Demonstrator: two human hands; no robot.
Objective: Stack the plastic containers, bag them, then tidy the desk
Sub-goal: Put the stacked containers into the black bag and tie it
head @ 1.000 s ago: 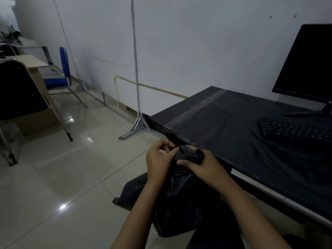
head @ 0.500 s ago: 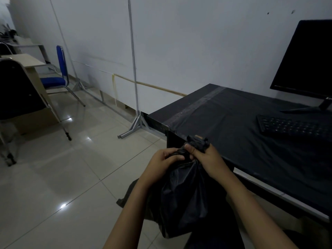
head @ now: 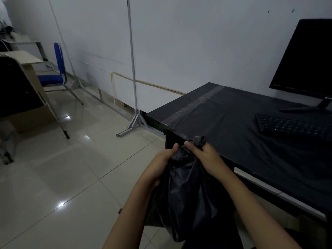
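Observation:
A full black plastic bag [head: 186, 198] hangs in front of me, beside the desk's near left corner. My left hand [head: 159, 162] grips the bunched neck of the bag from the left. My right hand [head: 206, 159] pinches the twisted top of the bag, whose tip sticks up past my fingers. The plastic containers are hidden; the bag's contents cannot be seen. The desk [head: 242, 126] is covered with a black sheet.
A black keyboard [head: 292, 126] and a dark monitor [head: 305, 58] stand on the desk at the right. A metal pole stand [head: 133, 112] rises by the wall. A blue chair [head: 53, 76] and a dark chair [head: 16, 87] stand on the tiled floor at the left.
Both hands have kept hold of the bag's neck and raised it a little toward the desk corner. The twisted top now sticks up beyond my right hand.

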